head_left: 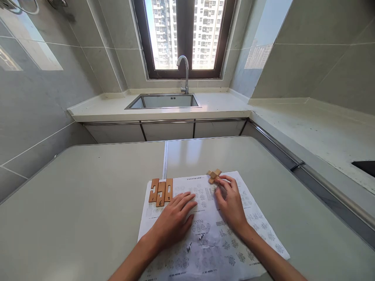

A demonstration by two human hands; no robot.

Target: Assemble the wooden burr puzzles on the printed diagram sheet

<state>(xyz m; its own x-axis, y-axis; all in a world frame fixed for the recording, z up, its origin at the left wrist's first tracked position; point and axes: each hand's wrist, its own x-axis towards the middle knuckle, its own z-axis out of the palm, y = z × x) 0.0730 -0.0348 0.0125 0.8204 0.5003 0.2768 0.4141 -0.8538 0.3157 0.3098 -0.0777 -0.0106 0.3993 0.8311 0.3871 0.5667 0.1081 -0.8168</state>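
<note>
My left hand point(177, 216) lies on a printed sheet point(205, 249) of puzzle diagrams, its fingers stretched out and holding nothing. Just beyond its fingertips, at the sheet's upper left, three flat wooden puzzle pieces point(161, 193) rest side by side; they have cut-out slots and handwritten numbers. My right hand point(230, 201) is on the sheet's right half, fingers loosely bent and apart. Its fingertips reach a small cross-shaped wooden puzzle point(214, 175) at the sheet's top edge and seem to touch it. The thumb stays away from that puzzle.
The sheet lies on a pale table point(88, 203) with a seam running through it. Behind the table is a white counter point(216, 102) with a sink point(164, 102) and a chrome faucet point(186, 74) under a window. Another counter point(322, 128) runs along the right.
</note>
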